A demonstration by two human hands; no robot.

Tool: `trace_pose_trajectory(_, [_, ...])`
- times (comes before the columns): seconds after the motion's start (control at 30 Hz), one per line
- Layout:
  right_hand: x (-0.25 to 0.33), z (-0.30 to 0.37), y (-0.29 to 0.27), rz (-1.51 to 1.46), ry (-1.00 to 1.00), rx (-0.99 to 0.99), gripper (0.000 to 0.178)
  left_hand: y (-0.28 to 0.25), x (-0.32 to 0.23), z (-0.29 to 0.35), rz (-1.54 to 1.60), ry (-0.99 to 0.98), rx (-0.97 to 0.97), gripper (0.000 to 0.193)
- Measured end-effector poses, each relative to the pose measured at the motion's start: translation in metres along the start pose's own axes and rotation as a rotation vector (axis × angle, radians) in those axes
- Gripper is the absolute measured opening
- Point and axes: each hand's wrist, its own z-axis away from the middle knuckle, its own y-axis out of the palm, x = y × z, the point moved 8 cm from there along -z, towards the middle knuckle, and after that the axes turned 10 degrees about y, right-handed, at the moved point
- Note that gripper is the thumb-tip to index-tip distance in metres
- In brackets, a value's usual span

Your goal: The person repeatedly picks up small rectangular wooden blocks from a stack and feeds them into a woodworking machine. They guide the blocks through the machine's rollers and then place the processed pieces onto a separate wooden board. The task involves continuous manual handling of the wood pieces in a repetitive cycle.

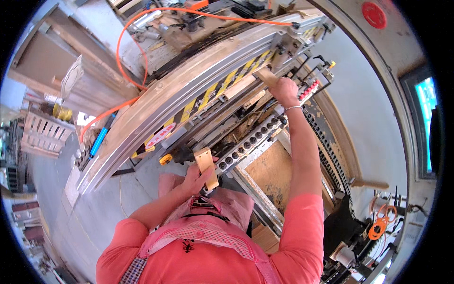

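Note:
My left hand is closed round a short, pale wooden block with small holes near its upper end. It holds the block close to my body, by the near end of a metal bar with a row of black knobs. Farther off to the right, my right arm is stretched over the machine, and my right hand grips the near end of another wooden piece. That piece's far end lies by the metal clamp block. A pale wooden strip rests along the machine, left of my right hand.
A long rail with yellow-and-black striped tape crosses in front of me. An orange hose loops over it. Red knobs stand right of my right hand. A lit screen and round red button are at far right.

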Motion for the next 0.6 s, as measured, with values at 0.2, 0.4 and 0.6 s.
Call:
trace_pose_trajectory(0.2, [-0.003, -0.001, -0.001, 0.021, -0.003, 0.011, 0.031, -0.001, -0.002, 0.004, 0.062, -0.031, -0.004, 0.031])
trace_pose_trajectory(0.4, [0.0, -0.002, 0.001, 0.05, 0.001, 0.027, 0.04, -0.015, 0.007, 0.021, 0.251, 0.022, -0.143, 0.032])
trace_pose_trajectory(0.6, [-0.011, -0.02, 0.029, 0.324, -0.14, -0.028, 0.049, -0.052, 0.006, 0.077, 0.675, -0.235, -0.334, 0.04])
